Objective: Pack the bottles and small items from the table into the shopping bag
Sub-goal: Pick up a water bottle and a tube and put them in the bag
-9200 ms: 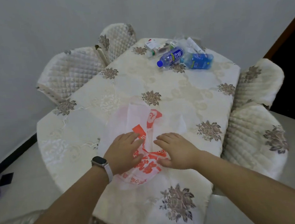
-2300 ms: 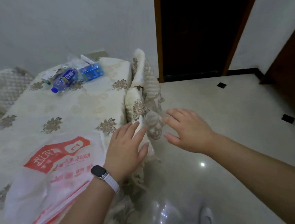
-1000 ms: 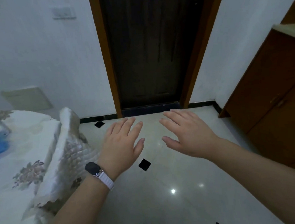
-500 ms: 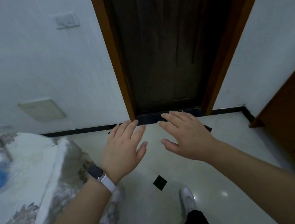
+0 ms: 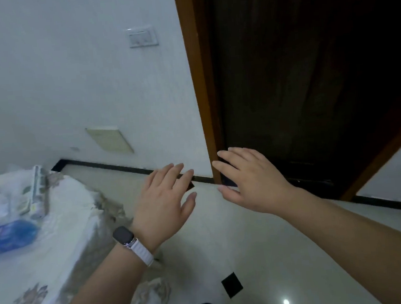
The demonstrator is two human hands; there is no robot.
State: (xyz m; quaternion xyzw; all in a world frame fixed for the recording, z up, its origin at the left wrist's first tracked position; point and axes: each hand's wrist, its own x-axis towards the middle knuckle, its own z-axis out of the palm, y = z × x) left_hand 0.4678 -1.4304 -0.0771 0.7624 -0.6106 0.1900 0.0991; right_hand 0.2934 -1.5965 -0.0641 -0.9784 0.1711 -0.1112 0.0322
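Floor tiles (image 5: 262, 255) beneath the left hand (image 5: 166, 202) are showing a smooth, glossy finish and reflecting a light spot. Tablecloth (image 5: 64, 234), left of that hand, is presenting as patterned cloth with a faint sheen. Blue pack (image 5: 7, 235) on it is reading as glossy plastic, blurred. Smartwatch (image 5: 123, 234) at the left wrist is showing a glossy face, a metallic case and a ribbed white strap (image 5: 141, 252). Beyond the right hand (image 5: 252, 181), door (image 5: 308, 71) and door frame (image 5: 195, 80) are appearing as wood. The wall (image 5: 69, 78) is appearing matt.
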